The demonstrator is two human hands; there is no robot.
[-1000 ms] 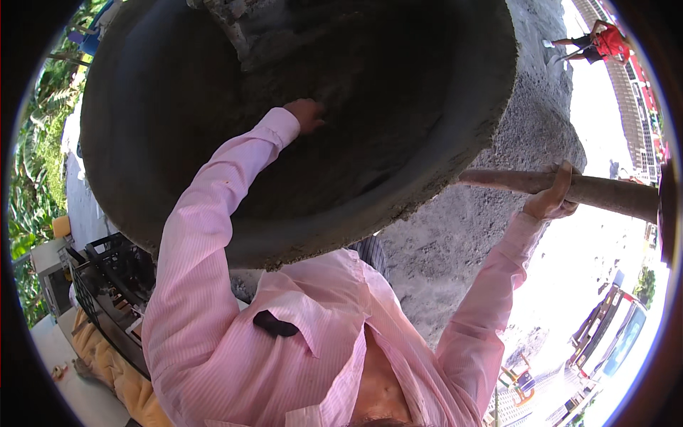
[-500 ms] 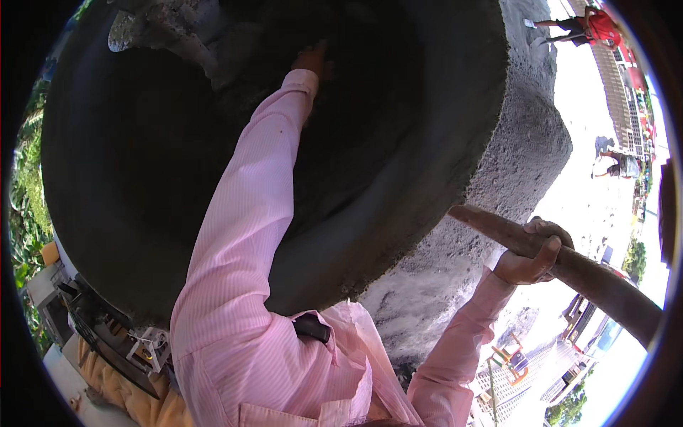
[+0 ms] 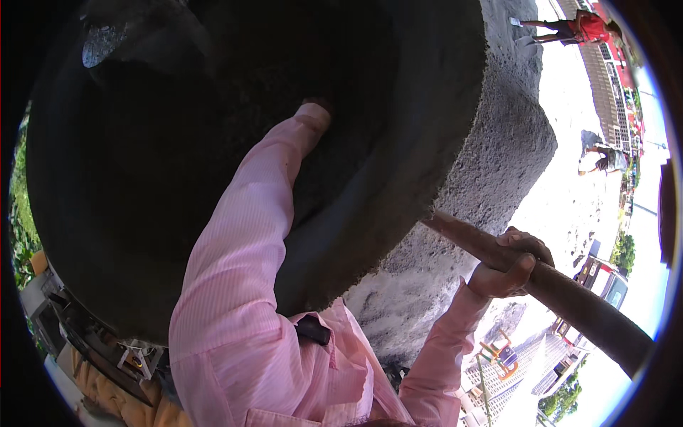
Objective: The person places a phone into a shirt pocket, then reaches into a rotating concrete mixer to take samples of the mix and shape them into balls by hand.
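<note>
My left arm, in a pink striped sleeve, reaches into a large round dark vessel [image 3: 434,135], cement-crusted like a mixer drum. Only a bit of my left hand [image 3: 317,104] shows past the cuff. Deep shadow hides its fingers and anything they touch. On the right, outside the rough rim, my right hand [image 3: 506,267] is wrapped round a thick wooden pole [image 3: 590,313]. The pole slants from the rim down to the lower right. A pale, wet-looking patch [image 3: 103,44] glints inside the vessel at the upper left.
Rough grey material [image 3: 498,156] rises beside the vessel's right rim. Farther right are a person in red [image 3: 589,27], a second person [image 3: 608,160] and a vehicle [image 3: 603,281]. Tan cloth [image 3: 107,381] and metal machine parts [image 3: 139,359] lie at the lower left.
My left hand has sunk further into shadow, and its fingers no longer show. In the picture, the vessel, pole and right hand have shifted left; the right hand keeps its grip.
</note>
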